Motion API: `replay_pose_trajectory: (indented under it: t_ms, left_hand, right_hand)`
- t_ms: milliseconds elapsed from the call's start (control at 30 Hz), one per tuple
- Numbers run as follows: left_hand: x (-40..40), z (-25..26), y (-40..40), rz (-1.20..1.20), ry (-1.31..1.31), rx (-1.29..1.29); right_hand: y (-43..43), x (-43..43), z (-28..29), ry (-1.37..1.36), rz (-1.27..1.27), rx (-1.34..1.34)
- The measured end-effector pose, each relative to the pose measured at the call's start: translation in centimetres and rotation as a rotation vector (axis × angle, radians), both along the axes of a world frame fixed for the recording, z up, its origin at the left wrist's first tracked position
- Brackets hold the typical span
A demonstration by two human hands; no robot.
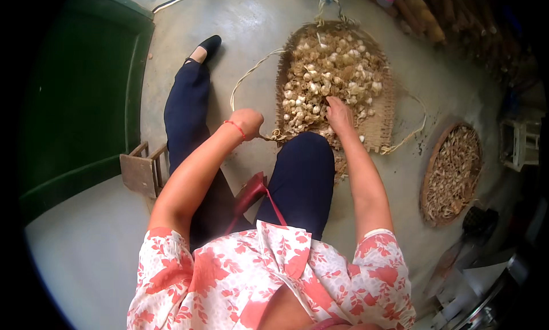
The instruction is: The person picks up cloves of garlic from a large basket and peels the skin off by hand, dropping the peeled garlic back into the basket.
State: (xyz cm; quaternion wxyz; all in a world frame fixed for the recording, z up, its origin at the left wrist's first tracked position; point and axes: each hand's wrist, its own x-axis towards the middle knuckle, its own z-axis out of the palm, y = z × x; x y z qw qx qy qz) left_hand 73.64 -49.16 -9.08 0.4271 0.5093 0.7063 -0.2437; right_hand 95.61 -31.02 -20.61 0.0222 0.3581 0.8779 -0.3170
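A flat woven basket [388, 115] with twisted rope handles lies on the floor before me, holding many garlic bulbs [315, 88] and dry husks. My left hand [248, 120] is closed around the twisted rope handle [248, 72] at the basket's left side. Over the garlic near the basket's lower middle, my right hand [340, 114] reaches down with bent fingers; its fingertips touch the pile, and whether they grip a bulb cannot be told.
A round woven tray [424, 192] of dry pieces lies at right. Small wooden stools stand at left [139, 173] and far right [517, 143]. A green door [85, 94] is at left, stacked wood [424, 17] at upper right. A red bag [251, 192] hangs by my legs.
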Motion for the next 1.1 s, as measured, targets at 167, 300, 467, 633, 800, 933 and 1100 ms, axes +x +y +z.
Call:
replay_pose_trajectory:
  t_ms: [167,300,467,633,800,933,1100]
  left_hand:
    - [-0.1,5.6,1.9,-0.015,-0.023,-0.107]
    - [5.8,11.6,7.7,-0.043,-0.038,0.061]
    - [8.0,8.1,10.0,0.319,-0.276,0.451]
    - [8.2,3.4,10.8,0.607,-0.527,0.539]
    - [12.7,4.8,13.2,1.005,-0.755,0.432]
    - [16.4,9.5,18.0,1.197,-1.078,0.374]
    - [19.6,10.6,22.8,1.156,-1.322,0.311]
  right_hand:
    - [-1.7,-1.1,3.8,-0.144,-0.203,-0.125]
    - [0.9,-2.0,4.8,-0.288,-0.204,-0.081]
    - [5.9,-0.1,2.1,-0.311,-0.224,-0.035]
    - [6.9,4.1,0.5,0.099,-0.538,-0.21]
    - [5.5,8.4,7.0,0.781,-0.777,-1.058]
    - [8.4,12.5,14.9,0.778,-0.585,-0.998]
    - [11.6,15.0,20.4,0.68,-0.454,-0.782]
